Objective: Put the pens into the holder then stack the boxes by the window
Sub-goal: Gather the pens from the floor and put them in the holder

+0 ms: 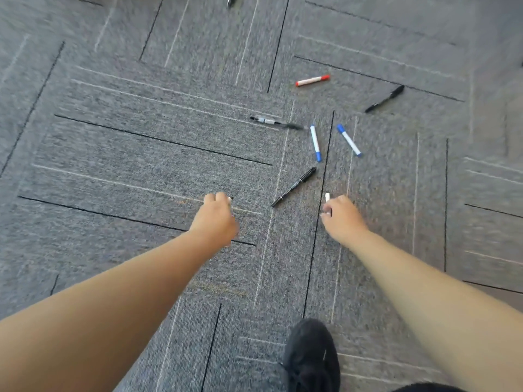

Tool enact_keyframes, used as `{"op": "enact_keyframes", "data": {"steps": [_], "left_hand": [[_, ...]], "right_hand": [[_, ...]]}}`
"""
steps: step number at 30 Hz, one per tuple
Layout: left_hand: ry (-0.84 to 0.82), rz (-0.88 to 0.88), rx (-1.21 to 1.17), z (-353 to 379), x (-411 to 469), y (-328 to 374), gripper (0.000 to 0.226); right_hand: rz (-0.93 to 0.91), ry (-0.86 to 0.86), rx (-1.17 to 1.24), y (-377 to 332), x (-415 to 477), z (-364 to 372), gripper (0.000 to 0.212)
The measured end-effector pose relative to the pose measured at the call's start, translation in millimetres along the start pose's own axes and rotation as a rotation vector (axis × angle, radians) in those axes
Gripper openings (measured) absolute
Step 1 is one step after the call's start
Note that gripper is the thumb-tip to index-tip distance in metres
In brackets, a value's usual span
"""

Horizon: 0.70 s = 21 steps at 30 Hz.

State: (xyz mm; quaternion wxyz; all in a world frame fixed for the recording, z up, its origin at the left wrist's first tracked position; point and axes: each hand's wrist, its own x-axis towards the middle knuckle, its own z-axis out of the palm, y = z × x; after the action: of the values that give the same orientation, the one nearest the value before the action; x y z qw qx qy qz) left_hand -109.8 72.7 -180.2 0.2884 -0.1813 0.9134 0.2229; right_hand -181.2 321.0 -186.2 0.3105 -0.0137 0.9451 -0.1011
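Note:
Several pens lie scattered on the grey carpet (141, 154): a red marker (312, 80), a black pen (385, 99), a clear-barrelled pen (276, 122), two blue markers (315, 142) (348, 140) and a black marker (294, 186). My left hand (216, 216) is curled into a fist just left of the black marker, with only a small dark tip showing past its fingers. My right hand (342, 216) is closed on a white marker whose end sticks out above the fingers, right of the black marker. No holder or boxes are in view.
One more dark pen (230, 0) lies at the top edge, cut off by the frame. My black shoe (311, 355) stands on the carpet at the bottom, between my arms. The picture is slightly blurred by motion.

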Motion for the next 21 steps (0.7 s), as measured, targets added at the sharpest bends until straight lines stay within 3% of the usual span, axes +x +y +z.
{"op": "enact_keyframes", "data": {"steps": [3,6,10,12,15,21], "left_hand": [[-0.026,0.089,-0.064,6,15,40,0.03],[-0.054,0.166,-0.051,18,30,72,0.034],[-0.012,0.155,0.008,26,43,99,0.062],[-0.032,0.153,0.121,26,48,102,0.067],[-0.053,0.153,0.229,18,53,101,0.052],[-0.005,0.261,0.264,25,58,109,0.051]], "right_hand": [[0.013,0.029,0.034,0,-3,3,0.002],[0.004,-0.042,0.085,8,-9,10,0.016],[0.094,-0.117,0.199,20,-13,10,0.027],[0.197,-0.031,0.303,24,-16,12,0.021],[0.312,0.132,0.39,26,-17,20,0.008],[0.496,0.217,0.378,24,-12,24,0.052]]}}
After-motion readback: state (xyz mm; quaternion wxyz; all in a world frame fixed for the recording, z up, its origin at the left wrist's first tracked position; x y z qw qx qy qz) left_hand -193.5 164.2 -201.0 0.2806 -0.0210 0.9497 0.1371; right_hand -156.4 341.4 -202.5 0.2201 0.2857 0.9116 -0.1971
